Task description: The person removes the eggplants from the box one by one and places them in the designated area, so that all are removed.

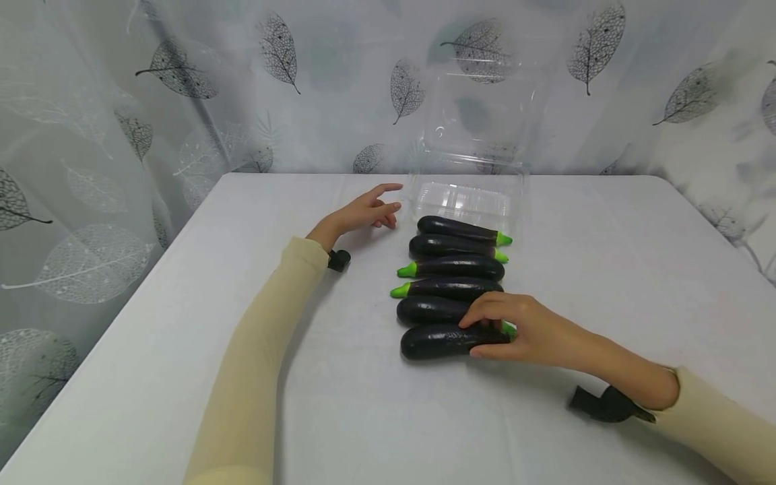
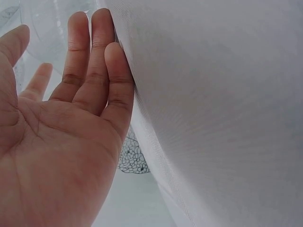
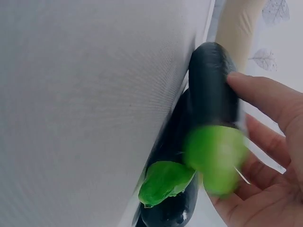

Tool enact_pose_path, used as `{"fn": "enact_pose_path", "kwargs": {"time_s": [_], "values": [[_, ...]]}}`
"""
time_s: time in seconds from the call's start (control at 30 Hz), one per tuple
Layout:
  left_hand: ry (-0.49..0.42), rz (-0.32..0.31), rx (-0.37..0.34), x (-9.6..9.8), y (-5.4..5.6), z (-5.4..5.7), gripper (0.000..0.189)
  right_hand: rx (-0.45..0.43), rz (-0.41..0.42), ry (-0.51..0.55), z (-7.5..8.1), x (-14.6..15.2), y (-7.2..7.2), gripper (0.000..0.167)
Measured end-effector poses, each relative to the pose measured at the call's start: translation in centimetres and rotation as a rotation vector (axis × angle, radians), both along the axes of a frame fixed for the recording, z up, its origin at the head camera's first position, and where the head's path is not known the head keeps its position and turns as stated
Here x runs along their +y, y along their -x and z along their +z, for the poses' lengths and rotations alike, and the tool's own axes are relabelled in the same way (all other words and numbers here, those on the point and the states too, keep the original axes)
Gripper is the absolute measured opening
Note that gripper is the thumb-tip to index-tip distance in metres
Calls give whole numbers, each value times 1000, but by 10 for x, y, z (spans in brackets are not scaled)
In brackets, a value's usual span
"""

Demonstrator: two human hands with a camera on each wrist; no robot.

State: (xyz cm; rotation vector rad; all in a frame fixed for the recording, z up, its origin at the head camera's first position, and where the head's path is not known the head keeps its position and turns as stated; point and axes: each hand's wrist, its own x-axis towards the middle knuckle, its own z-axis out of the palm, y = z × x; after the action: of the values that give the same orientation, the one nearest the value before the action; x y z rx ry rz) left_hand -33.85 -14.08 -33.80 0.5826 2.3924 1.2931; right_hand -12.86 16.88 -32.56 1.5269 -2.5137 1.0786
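Note:
Several dark eggplants lie side by side in a column on the white table. My right hand (image 1: pixel 527 333) holds the nearest eggplant (image 1: pixel 432 342) around its green-stemmed right end, thumb on the near side and fingers across the far side. In the right wrist view this eggplant (image 3: pixel 210 87) is slightly blurred, beside another eggplant's green stem (image 3: pixel 165 182). The fifth eggplant (image 1: pixel 427 310) from the back is partly covered by my fingers. My left hand (image 1: pixel 364 210) holds nothing, its fingers loosely extended beside a clear plastic container (image 1: pixel 463 197); its palm (image 2: pixel 61 156) shows in the left wrist view.
The container stands behind the eggplant column, its transparent lid (image 1: pixel 479 121) raised against the leaf-patterned curtain (image 1: pixel 327 101). White cloth covers the table (image 1: pixel 606 269). The two farthest eggplants have stems pointing right; the two in the middle point left.

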Motion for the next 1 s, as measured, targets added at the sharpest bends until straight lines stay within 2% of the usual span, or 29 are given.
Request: {"fn": "enact_pose_path", "kwargs": {"time_s": [0.33,0.7,0.87,1.0], "values": [[10,5,0,3,2,0,58,-25,12,-18,-1,1,0,29],[-4,-2,-5,4,1,1,58,3,12,14,1,3,2,29],[37,-9,-24,-1,-1,2,66,78,15,93,2,5,11,33],[80,0,-29,-12,-4,3,73,174,-8,163,10,9,29,33]]}}
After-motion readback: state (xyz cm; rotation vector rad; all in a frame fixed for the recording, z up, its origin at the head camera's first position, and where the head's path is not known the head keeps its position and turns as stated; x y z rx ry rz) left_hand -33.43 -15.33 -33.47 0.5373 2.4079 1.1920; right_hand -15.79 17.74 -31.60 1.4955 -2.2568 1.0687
